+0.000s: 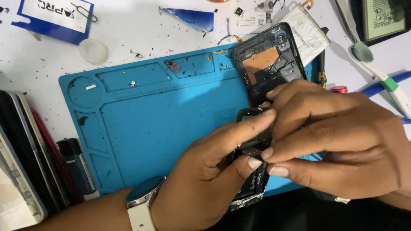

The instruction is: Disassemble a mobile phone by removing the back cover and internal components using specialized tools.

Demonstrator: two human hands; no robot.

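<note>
My left hand [205, 171], with a white-strapped watch [143, 199] on the wrist, grips an opened black phone body [252, 179] over the near right part of a blue work mat [162, 115]. My right hand [334, 141] comes in from the right, its fingertips pressed on the upper middle of the same phone next to my left index finger. The hands hide most of the phone. A black phone back cover [269, 64] with a copper patch lies on the mat just beyond the hands.
A white battery [308, 32] rests behind the cover. A toothbrush [376, 64] and blue-handled tools lie at the right. Stacked phones [25, 158] and a dark lighter [79, 167] sit at the left. A blue card [55, 17], a clear cap [93, 50] and debris lie beyond the mat.
</note>
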